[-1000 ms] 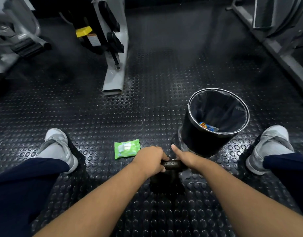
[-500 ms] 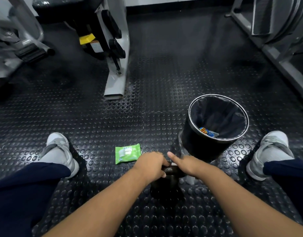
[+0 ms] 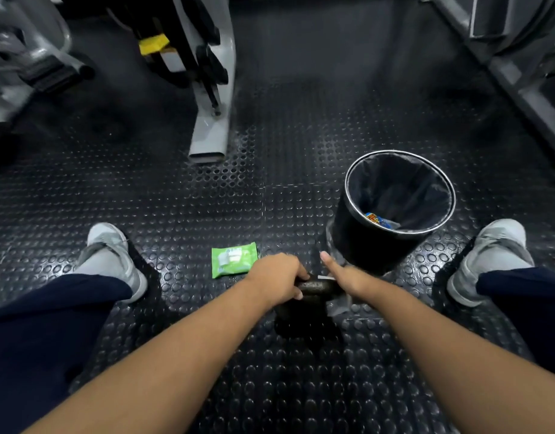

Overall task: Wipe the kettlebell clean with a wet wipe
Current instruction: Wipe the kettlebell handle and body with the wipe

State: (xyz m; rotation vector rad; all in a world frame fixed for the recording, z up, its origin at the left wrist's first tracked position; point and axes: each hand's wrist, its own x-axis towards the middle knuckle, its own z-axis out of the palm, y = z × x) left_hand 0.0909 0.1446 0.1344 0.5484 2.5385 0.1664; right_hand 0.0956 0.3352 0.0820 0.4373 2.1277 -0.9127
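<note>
Kettlebell (image 3: pixel 305 317) stands on the studded rubber floor (image 3: pixel 176 195), just beside the black trash bin (image 3: pixel 351 186). The left hand (image 3: pixel 276 277) clenches one end of the handle (image 3: pixel 315 287) from above. The right hand (image 3: pixel 348 277) grasps a wet wipe (image 3: pixel 340 304) against the other end, thumb straight out, a loose corner hanging below. It looks like solid iron: heavy, rigid and unlikely to slide under rubbing. The handle is the sure hold, though dampness may make it slick. A green wipe pack (image 3: pixel 234 259) lies near on the left.
</note>
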